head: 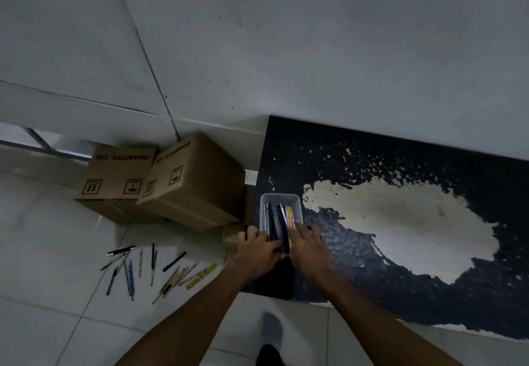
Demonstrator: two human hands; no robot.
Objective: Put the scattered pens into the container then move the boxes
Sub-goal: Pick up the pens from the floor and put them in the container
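Clasping the near end of the clear container (280, 202), the left hand (259, 246) and right hand (307, 244) each curl a grip round it at the black tabletop's (372, 265) left edge, with several pens (289, 216) inside. Scattered pens (130, 279) lie on the floor (43, 251) to the left, near two cardboard boxes (194, 182).

The left box (114, 176) says QUANTITY upside down. The right box (197, 182) says it too. The numbers after it are blurry. Both show small black signs (133, 186).
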